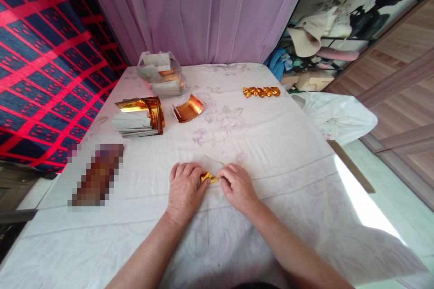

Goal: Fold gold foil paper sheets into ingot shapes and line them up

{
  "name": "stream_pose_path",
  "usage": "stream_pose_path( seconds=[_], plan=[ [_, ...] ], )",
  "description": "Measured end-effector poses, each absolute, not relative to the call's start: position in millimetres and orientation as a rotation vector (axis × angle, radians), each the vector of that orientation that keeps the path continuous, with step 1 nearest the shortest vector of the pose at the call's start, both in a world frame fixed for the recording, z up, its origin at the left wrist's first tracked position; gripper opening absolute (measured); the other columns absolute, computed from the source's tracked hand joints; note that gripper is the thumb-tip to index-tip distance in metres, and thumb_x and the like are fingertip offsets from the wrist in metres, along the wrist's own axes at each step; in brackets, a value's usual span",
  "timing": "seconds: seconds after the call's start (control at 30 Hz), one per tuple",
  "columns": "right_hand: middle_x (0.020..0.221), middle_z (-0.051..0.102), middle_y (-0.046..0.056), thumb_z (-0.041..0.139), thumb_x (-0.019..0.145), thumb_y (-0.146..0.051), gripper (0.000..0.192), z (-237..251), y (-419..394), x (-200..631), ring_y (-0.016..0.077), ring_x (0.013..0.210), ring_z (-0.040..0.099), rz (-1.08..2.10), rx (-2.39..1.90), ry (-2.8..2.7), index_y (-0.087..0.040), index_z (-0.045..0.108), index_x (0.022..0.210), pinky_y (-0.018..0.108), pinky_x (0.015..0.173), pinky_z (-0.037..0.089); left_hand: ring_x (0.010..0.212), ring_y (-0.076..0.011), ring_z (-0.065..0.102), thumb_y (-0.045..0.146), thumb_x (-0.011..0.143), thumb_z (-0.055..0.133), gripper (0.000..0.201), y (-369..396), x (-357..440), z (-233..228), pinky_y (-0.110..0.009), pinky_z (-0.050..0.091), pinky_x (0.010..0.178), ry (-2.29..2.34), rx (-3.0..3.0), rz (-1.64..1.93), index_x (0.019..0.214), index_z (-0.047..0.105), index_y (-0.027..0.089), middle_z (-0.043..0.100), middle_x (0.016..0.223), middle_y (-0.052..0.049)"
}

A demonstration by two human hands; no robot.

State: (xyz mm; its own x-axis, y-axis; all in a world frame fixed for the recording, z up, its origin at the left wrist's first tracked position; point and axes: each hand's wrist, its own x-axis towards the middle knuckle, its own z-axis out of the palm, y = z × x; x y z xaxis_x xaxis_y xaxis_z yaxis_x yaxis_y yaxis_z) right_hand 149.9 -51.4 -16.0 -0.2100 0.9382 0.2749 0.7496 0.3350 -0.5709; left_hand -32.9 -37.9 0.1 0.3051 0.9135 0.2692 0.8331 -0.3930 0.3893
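Between my two hands lies a sheet of gold foil paper, its near edge folded and its pale grey back showing beyond. My left hand presses the left end of the gold fold, thumb and fingers closed on it. At the right end, my right hand pinches the same paper between thumb and fingertips. Part of the sheet is hidden beneath the fingers. Farther off, a few curved copper-gold sheets rest on the cloth, left of a row of folded gold foil pieces.
A thick stack of foil paper sits at the left, with a clear plastic bag of more sheets behind it. A pixelated dark object lies near the left edge. White bag and shelves stand right of the table.
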Motion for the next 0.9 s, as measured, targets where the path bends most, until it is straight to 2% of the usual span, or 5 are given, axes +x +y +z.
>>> stream_pose_path(
  seconds=[0.13, 0.37, 0.77, 0.9],
  plan=[
    [0.084, 0.061, 0.003, 0.051, 0.079, -0.007, 0.019, -16, -54, 149, 0.0188, 0.083, 0.056, 0.415, -1.46, -2.036, -0.021, 0.064, 0.082, 0.031, 0.077, 0.039, 0.099, -0.0243, 0.057, 0.03, 0.084, 0.069, 0.011, -38, -32, 1, -0.049, 0.037, 0.101, 1.63, 2.379, 0.652, 0.092, 0.067, 0.024, 0.067, 0.101, -0.003],
    [0.085, 0.06, 0.004, 0.053, 0.08, -0.008, 0.017, -14, -55, 146, 0.0193, 0.085, 0.055, 0.358, -1.493, -2.057, -0.02, 0.064, 0.083, 0.032, 0.078, 0.039, 0.097, -0.0268, 0.056, 0.04, 0.08, 0.072, 0.02, -38, -30, 2, -0.049, 0.037, 0.099, 1.656, 2.41, 0.627, 0.087, 0.064, 0.022, 0.066, 0.098, -0.006],
    [0.085, 0.06, 0.004, 0.053, 0.08, -0.009, 0.016, -14, -56, 145, 0.0202, 0.085, 0.054, 0.29, -1.528, -2.09, -0.021, 0.063, 0.084, 0.033, 0.076, 0.038, 0.101, -0.0247, 0.055, 0.028, 0.08, 0.068, 0.013, -35, -34, 1, -0.047, 0.034, 0.102, 1.596, 2.313, 0.601, 0.092, 0.063, 0.023, 0.064, 0.101, -0.003],
    [0.085, 0.06, 0.004, 0.053, 0.08, -0.009, 0.016, -15, -56, 145, 0.0201, 0.084, 0.054, 0.285, -1.527, -2.083, -0.021, 0.064, 0.083, 0.033, 0.075, 0.037, 0.105, -0.0241, 0.054, 0.02, 0.08, 0.065, 0.017, -33, -39, 1, -0.047, 0.032, 0.104, 1.555, 2.265, 0.591, 0.096, 0.064, 0.026, 0.065, 0.106, -0.002]
  ],
)
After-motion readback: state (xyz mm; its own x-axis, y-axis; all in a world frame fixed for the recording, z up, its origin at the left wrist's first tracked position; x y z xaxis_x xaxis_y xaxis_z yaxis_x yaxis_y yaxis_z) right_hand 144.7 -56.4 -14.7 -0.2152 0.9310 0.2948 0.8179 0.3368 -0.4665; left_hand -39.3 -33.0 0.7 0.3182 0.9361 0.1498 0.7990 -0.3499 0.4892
